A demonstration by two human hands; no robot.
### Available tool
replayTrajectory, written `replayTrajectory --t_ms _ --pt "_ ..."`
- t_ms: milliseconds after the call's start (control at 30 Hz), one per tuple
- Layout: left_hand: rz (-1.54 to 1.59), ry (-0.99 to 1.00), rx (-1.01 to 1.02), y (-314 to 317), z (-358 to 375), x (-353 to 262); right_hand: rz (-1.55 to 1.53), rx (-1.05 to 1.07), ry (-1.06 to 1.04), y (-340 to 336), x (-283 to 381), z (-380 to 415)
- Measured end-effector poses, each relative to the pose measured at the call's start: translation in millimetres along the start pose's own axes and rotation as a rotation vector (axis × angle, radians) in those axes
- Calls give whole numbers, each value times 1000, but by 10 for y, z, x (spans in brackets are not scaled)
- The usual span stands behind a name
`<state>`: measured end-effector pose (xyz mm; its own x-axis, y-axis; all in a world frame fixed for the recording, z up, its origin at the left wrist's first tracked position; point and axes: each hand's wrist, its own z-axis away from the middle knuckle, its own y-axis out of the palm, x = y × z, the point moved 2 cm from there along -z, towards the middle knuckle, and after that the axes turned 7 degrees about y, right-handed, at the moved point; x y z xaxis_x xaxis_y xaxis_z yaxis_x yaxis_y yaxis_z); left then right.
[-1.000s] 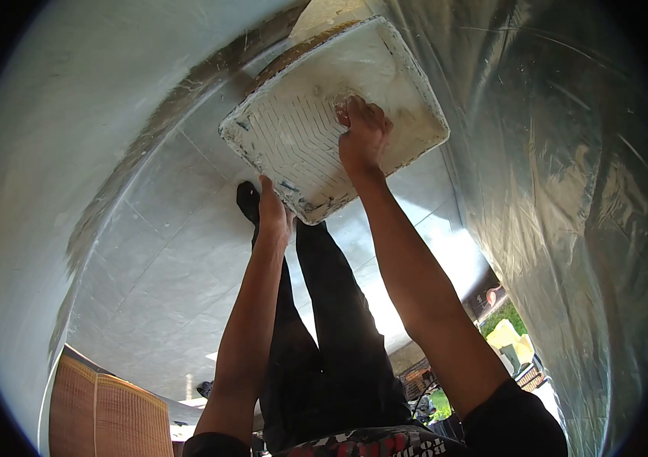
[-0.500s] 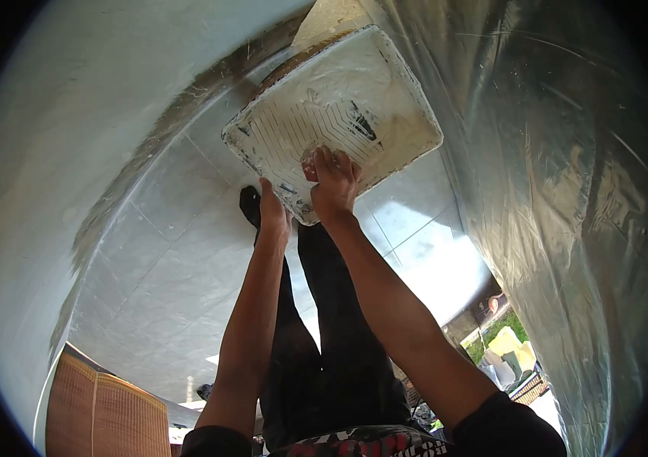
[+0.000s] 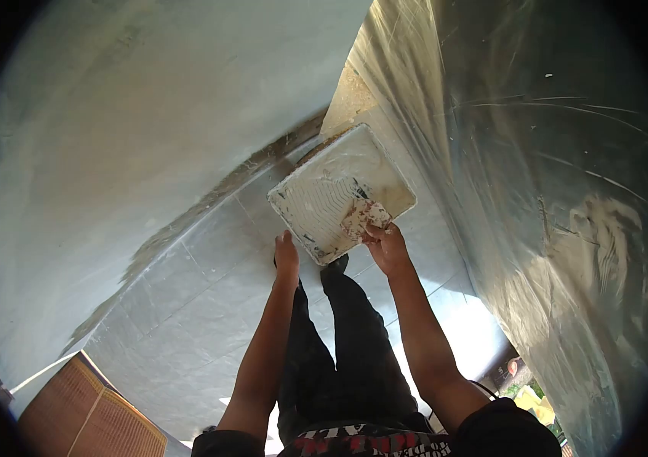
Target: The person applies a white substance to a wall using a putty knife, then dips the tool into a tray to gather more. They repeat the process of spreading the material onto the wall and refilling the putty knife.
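My right hand (image 3: 385, 245) pinches a flat reddish block (image 3: 366, 219) smeared with white, possibly a sponge, over the lower right part of a paint tray (image 3: 305, 204). The tray has a ribbed bed, coated in whitish paint with dark patches. Just off the tray's lower left edge is my left hand (image 3: 286, 255), turned side-on with its thumb side up. Its other fingers are mostly hidden, and I cannot tell whether they grip anything.
A smooth pale wall (image 3: 171, 114) curves along the left, with a rough darker strip at its foot. Clear plastic sheeting (image 3: 537, 190) hangs on the right. Grey floor tiles (image 3: 187, 282) lie beneath. A brown woven panel (image 3: 84, 407) stands at the lower left.
My right hand has moved right and turned, showing the block's white-smeared face. The tray and both hands look smaller and farther off, and the view has shifted.
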<state>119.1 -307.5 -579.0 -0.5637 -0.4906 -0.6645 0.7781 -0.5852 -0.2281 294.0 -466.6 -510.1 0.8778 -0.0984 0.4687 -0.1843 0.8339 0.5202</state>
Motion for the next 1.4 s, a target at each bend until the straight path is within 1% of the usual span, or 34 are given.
replayTrajectory --t_ms 33,100,133,200,233,300,367,433,467,500,533,567,633,667,700,733,767,800,833,867,967,1000,1067,1100,1167,1200,1267,1367,1400 --pt "7 39 -18 -36 163 -216 -2 39 -19 77 65 98" --pt "-76 255 -44 -135 469 -631 -53 91 -9 241 150 249" --pt "-71 301 -76 -187 604 -799 -55 145 -24 292 191 297" --pt "-43 565 -138 -297 853 -1143 -103 242 13 431 241 343" --pt "-38 610 -170 -373 957 -1327 -101 296 -1 652 302 413" --pt "-158 726 -243 -566 1184 -1680 -44 158 -36 992 420 601" --pt "-142 771 -256 -795 1418 -2057 -58 210 -71 1346 505 718" --pt "-272 1066 -415 -1076 1625 -2418 116 265 -196 1760 626 819" --pt "-264 1162 -416 -1244 1702 -2579 111 290 -210 1982 669 876" --pt "-264 1186 -432 -1427 1783 -2735 199 262 -303 2258 744 963" --pt "-360 1303 -559 -1615 1897 -2910 284 232 -399 2543 821 1034" --pt "-460 1415 -684 -1813 2006 -3072 273 251 -417 2826 855 1091" --pt "-541 1598 -827 -2237 2172 -3376 350 343 -875 3401 970 1297" --pt "-494 1708 -858 -2444 2246 -3533 332 349 -893 3655 1003 1399" --pt "-641 1704 -963 -2654 2378 -3676 413 313 -1046 3910 1067 1577" --pt "-674 1753 -1012 -2861 2477 -3822 494 266 -1197 4102 1118 1706" --pt "-706 1802 -1062 -3051 2556 -3963 477 261 -1214 4242 1151 1773" --pt "-704 1827 -1061 -3231 2623 -4096 451 263 -1281 4376 1178 1833" --pt "-735 1869 -1112 -3395 2687 -4223 425 264 -1348 4503 1205 1874" --pt "-764 1909 -1163 -3526 2721 -4334 415 223 -1439 4585 1256 1891" --pt "-804 1994 -1196 -3799 2646 -4596 402 -25 -1658 4790 1347 1927" --pt "-805 2011 -1187 -3839 2581 -4639 390 -37 -1662 4875 1353 1874" --pt "-766 1972 -1225 -3862 2450 -4681 462 -112 -1897 5018 1308 1732" --pt "-764 1993 -1211 -3862 2437 -4695 452 -133 -1902 5076 1207 1657" --pt "-840 1884 -1252 -3857 2392 -4687 578 -339 -1858 5216 854 1541" --pt "-832 1901 -1239 -3858 2379 -4690 580 -343 -1841 5276 690 1523" --pt "-837 1871 -1207 -3879 2363 -4661 634 -360 -1813 5296 420 1534" --pt "-866 1869 -1209 -3877 2348 -4660 616 -411 -1797 5190 460 1792" --pt "-865 1872 -1204 -3868 2349 -4669 504 -419 -1810 5213 593 1906"
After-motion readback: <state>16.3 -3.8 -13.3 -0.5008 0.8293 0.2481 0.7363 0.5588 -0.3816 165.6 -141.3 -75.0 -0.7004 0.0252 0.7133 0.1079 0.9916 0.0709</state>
